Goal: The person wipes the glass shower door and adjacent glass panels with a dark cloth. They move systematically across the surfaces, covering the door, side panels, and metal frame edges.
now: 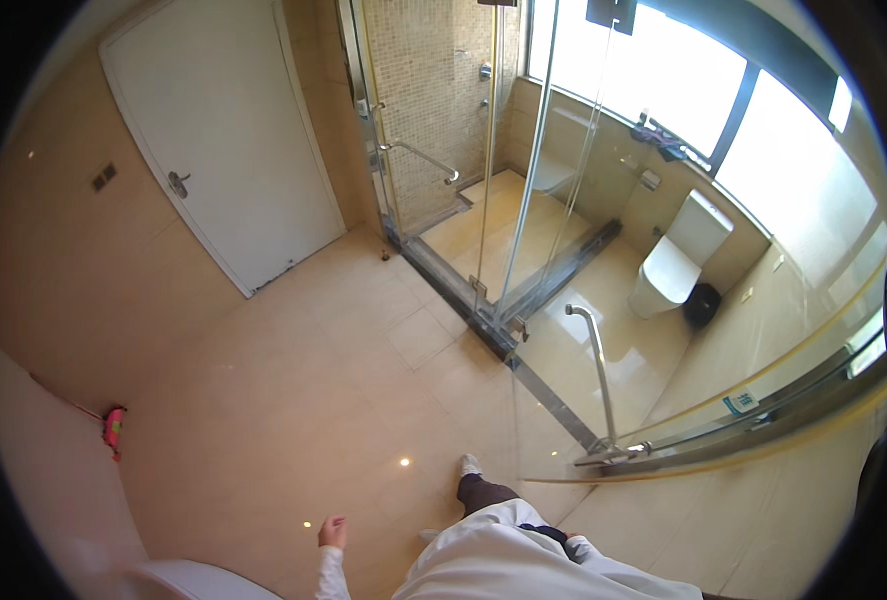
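Note:
Above the tiled floor (286,405), my left hand (332,532) hangs out to the side in a white sleeve. Its fingers are loosely curled, and nothing shows in them. My right hand (572,535) is mostly hidden at my other side, close to a dark cloth or strap (542,533) against my white top (503,559). Whether it holds that dark item I cannot tell. Ahead to the right stands a glass door (803,337) with a metal handle (598,360), apart from both hands. One white shoe (470,464) is forward on the floor.
A glass shower enclosure (522,202) rises from a dark stone curb (443,277). Beyond it are a toilet (672,270) and a black bin (702,304). A closed white door (226,142) is at upper left; a pink object (113,430) lies by the left wall.

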`<move>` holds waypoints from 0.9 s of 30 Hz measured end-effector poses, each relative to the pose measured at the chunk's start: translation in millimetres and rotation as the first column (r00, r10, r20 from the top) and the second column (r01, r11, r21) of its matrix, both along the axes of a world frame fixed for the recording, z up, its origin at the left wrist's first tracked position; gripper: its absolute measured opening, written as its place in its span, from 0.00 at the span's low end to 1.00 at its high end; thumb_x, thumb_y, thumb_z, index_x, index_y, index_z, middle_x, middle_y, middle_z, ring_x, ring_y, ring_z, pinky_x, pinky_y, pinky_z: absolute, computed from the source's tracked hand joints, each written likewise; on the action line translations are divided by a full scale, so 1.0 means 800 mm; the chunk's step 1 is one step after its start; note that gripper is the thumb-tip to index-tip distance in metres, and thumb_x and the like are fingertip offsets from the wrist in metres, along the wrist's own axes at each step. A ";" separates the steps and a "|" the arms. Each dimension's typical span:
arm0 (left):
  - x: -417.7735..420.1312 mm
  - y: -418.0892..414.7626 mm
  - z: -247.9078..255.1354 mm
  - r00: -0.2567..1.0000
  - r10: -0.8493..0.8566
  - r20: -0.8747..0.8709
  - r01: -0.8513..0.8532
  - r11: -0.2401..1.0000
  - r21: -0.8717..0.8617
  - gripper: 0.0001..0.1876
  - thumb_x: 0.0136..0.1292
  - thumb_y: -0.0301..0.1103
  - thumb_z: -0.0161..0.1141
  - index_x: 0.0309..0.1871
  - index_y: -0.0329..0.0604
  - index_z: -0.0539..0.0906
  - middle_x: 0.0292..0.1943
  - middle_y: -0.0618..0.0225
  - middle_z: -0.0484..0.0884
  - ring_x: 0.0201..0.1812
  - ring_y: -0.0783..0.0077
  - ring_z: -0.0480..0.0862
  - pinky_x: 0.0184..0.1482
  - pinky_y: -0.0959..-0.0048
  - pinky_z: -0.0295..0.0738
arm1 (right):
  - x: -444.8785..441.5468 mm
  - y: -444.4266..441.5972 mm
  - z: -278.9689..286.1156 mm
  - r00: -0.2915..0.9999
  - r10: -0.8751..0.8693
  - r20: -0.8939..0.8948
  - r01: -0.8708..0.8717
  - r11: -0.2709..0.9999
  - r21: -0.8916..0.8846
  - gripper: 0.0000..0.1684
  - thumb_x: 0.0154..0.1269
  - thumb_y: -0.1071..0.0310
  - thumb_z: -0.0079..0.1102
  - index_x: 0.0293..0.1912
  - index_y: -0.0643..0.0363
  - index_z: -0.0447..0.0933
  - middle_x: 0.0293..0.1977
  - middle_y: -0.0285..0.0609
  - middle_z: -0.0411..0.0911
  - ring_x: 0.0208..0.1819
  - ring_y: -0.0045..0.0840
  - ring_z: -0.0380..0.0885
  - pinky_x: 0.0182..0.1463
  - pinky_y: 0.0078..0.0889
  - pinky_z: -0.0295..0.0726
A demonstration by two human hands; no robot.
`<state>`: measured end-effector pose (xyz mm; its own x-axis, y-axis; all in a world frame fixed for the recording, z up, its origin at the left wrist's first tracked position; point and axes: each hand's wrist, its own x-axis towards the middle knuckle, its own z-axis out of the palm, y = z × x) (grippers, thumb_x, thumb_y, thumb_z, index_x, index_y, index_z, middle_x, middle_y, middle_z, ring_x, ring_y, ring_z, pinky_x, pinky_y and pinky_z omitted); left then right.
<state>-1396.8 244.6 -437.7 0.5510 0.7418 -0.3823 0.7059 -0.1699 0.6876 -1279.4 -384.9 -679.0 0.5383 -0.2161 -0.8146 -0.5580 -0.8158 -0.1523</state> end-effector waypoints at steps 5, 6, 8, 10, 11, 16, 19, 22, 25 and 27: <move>0.030 0.056 0.118 0.693 0.714 0.099 -0.617 0.659 -0.430 0.14 0.55 0.47 0.52 0.36 0.48 0.79 0.31 0.72 0.80 0.29 0.74 0.77 0.28 0.73 0.69 | 0.125 0.125 -0.040 0.950 0.300 -0.085 -0.284 0.945 0.165 0.27 0.65 0.46 0.40 0.51 0.55 0.75 0.49 0.48 0.75 0.53 0.39 0.72 0.56 0.39 0.69; 0.030 0.047 0.126 0.622 0.769 0.151 -0.674 0.623 -0.398 0.16 0.56 0.49 0.49 0.37 0.48 0.77 0.31 0.71 0.80 0.26 0.74 0.76 0.26 0.79 0.65 | 0.188 0.190 0.099 0.996 0.067 -0.064 -0.057 0.987 0.147 0.26 0.65 0.49 0.43 0.51 0.57 0.74 0.47 0.53 0.75 0.52 0.43 0.72 0.54 0.41 0.71; 0.061 0.040 0.111 0.687 0.724 0.067 -0.662 0.661 -0.352 0.15 0.56 0.48 0.50 0.37 0.49 0.78 0.32 0.70 0.81 0.28 0.74 0.77 0.28 0.79 0.65 | 0.254 0.220 0.117 0.997 -0.059 0.055 0.048 0.982 0.184 0.26 0.62 0.48 0.47 0.50 0.57 0.75 0.46 0.55 0.76 0.51 0.46 0.73 0.52 0.42 0.72; 0.149 0.032 0.106 0.845 0.533 0.053 -0.493 0.813 -0.310 0.13 0.58 0.45 0.52 0.37 0.47 0.78 0.33 0.68 0.82 0.31 0.74 0.79 0.31 0.78 0.68 | 0.314 0.242 0.128 0.995 -0.043 0.087 0.021 0.970 0.242 0.24 0.59 0.51 0.48 0.46 0.58 0.76 0.43 0.55 0.77 0.44 0.47 0.76 0.50 0.41 0.73; 0.206 0.018 0.119 0.923 0.379 0.062 -0.349 0.897 -0.272 0.12 0.59 0.43 0.53 0.37 0.45 0.79 0.34 0.67 0.82 0.33 0.74 0.80 0.33 0.76 0.70 | 0.335 0.246 0.119 0.992 -0.052 0.115 0.014 0.949 0.315 0.24 0.57 0.52 0.48 0.44 0.59 0.77 0.41 0.55 0.77 0.40 0.46 0.77 0.49 0.40 0.74; 0.440 -0.028 0.149 0.952 -0.169 0.257 0.227 0.949 -0.217 0.12 0.64 0.34 0.52 0.41 0.33 0.78 0.36 0.61 0.82 0.38 0.73 0.80 0.44 0.75 0.74 | 0.371 0.188 0.103 0.801 -0.598 -0.017 0.476 0.620 0.624 0.18 0.55 0.58 0.49 0.40 0.60 0.75 0.28 0.48 0.76 0.29 0.35 0.76 0.37 0.39 0.79; 0.522 -0.066 0.162 0.898 -0.360 0.253 0.422 0.867 -0.264 0.14 0.62 0.44 0.51 0.43 0.48 0.79 0.38 0.73 0.83 0.40 0.80 0.79 0.43 0.72 0.64 | 0.320 0.107 0.087 0.449 -0.890 -0.074 0.723 0.313 0.616 0.14 0.55 0.61 0.50 0.36 0.62 0.73 0.24 0.44 0.73 0.24 0.33 0.74 0.27 0.40 0.80; 0.560 -0.099 0.140 0.883 -0.428 0.190 0.469 0.806 -0.361 0.11 0.64 0.33 0.51 0.43 0.36 0.79 0.37 0.64 0.82 0.39 0.74 0.80 0.44 0.77 0.74 | 0.211 0.024 0.061 -0.018 -1.000 -0.005 0.806 -0.018 0.592 0.16 0.55 0.59 0.47 0.32 0.63 0.73 0.23 0.47 0.74 0.22 0.34 0.73 0.22 0.39 0.75; 0.590 -0.107 0.098 0.822 -0.533 0.201 0.561 0.696 -0.449 0.10 0.64 0.32 0.51 0.42 0.37 0.79 0.37 0.65 0.82 0.40 0.75 0.80 0.45 0.78 0.74 | 0.112 0.012 0.080 -0.268 -0.948 0.174 0.798 -0.117 0.591 0.17 0.56 0.58 0.47 0.30 0.65 0.74 0.20 0.47 0.73 0.22 0.33 0.73 0.22 0.38 0.71; 0.601 -0.112 0.069 0.794 -0.554 0.249 0.589 0.603 -0.538 0.10 0.64 0.32 0.51 0.42 0.37 0.79 0.38 0.65 0.81 0.40 0.75 0.80 0.45 0.78 0.73 | 0.051 0.011 0.085 -0.033 -0.938 0.344 0.894 0.126 0.429 0.17 0.56 0.58 0.48 0.29 0.65 0.73 0.20 0.46 0.74 0.23 0.33 0.72 0.23 0.38 0.71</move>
<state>-916.0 155.3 -382.7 0.8182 -0.0770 -0.5697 0.5623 -0.0992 0.8210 -1238.2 -376.4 -611.4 0.1526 -0.7945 -0.5878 -0.6436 0.3715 -0.6692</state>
